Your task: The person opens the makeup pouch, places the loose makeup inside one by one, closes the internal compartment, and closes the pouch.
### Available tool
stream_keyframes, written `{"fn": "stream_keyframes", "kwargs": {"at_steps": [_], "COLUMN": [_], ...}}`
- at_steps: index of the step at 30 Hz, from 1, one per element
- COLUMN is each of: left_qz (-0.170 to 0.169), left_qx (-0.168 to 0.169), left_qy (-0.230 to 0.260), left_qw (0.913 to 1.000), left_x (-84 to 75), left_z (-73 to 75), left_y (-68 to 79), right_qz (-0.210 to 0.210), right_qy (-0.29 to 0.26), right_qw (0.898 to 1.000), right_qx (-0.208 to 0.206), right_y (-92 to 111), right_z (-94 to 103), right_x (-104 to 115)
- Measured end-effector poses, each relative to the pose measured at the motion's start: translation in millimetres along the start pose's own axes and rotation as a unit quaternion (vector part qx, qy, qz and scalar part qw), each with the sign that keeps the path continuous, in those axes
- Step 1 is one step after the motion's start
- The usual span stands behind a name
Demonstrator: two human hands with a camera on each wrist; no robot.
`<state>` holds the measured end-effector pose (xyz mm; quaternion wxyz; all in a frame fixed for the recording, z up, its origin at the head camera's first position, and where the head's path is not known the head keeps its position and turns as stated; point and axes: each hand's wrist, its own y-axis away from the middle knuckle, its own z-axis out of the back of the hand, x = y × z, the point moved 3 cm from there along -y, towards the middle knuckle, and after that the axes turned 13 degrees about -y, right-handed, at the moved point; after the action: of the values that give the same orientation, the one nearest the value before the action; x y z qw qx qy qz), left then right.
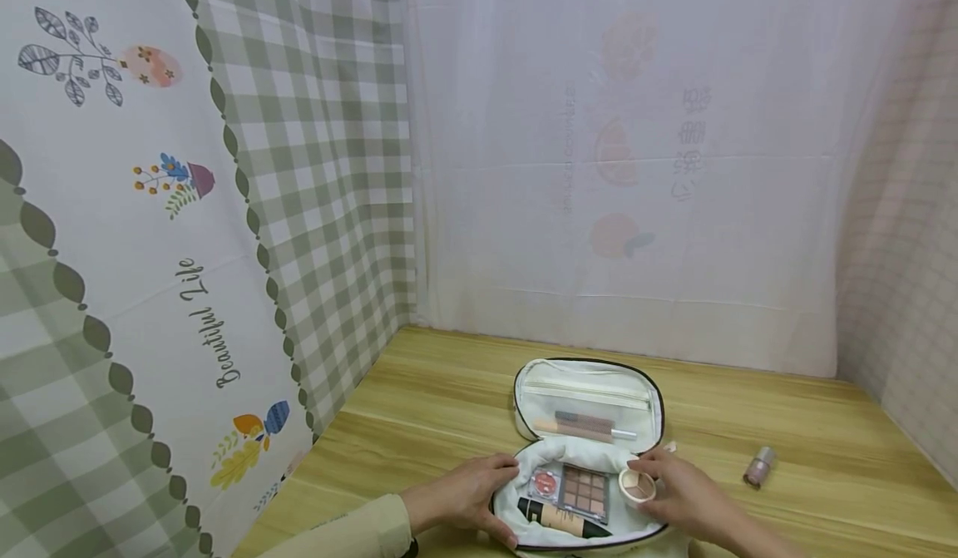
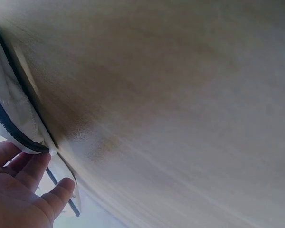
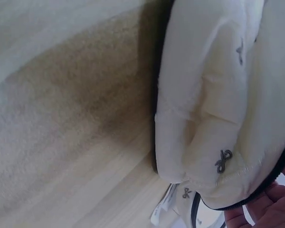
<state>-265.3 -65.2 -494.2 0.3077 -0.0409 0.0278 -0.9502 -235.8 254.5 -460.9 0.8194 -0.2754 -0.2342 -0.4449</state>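
A white makeup bag (image 1: pixel 527 531) with black zipper edging lies unzipped on the table, lid folded back. My left hand (image 1: pixel 479 496) holds its left side, thumb by the front rim and fingers at the edge; in the left wrist view, fingers (image 2: pixel 35 171) touch the zipper edge. Over the bag's right side, my right hand (image 1: pixel 684 491) pinches a round three-shade makeup compact (image 1: pixel 638 486) between thumb and fingers. Inside lie an eyeshadow palette (image 1: pixel 585 492), a small case with a red round pan (image 1: pixel 545 482) and a beige tube with black ends (image 1: pixel 561 519).
Slim makeup sticks (image 1: pixel 591 427) sit behind the lid's clear pocket. A small bottle (image 1: pixel 759 467) lies on the wooden table (image 1: pixel 434 408) to the right. Checked cloth (image 1: pixel 337 167) hangs at left, and a pale curtain (image 1: pixel 629 209) hangs at the back.
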Motion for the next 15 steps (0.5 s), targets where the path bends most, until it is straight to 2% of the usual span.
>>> {"fn": "stream_keyframes", "kwargs": {"at_steps": [7,15], "left_qz": [0.001,0.002], "left_qx": [0.003,0.002], "left_qy": [-0.001,0.0], "left_qw": [1.0,1.0], "left_x": [0.8,1.2], "left_z": [-1.4,-2.5], "left_y": [-0.3,-0.4], "right_qz": [0.005,0.051], "right_qy": [0.023,0.078], "right_qw": [1.0,0.996], "right_qx": [0.008,0.008], "right_y": [1,-2], "right_z": [-5.6,-11.4], "right_x": [0,3]}}
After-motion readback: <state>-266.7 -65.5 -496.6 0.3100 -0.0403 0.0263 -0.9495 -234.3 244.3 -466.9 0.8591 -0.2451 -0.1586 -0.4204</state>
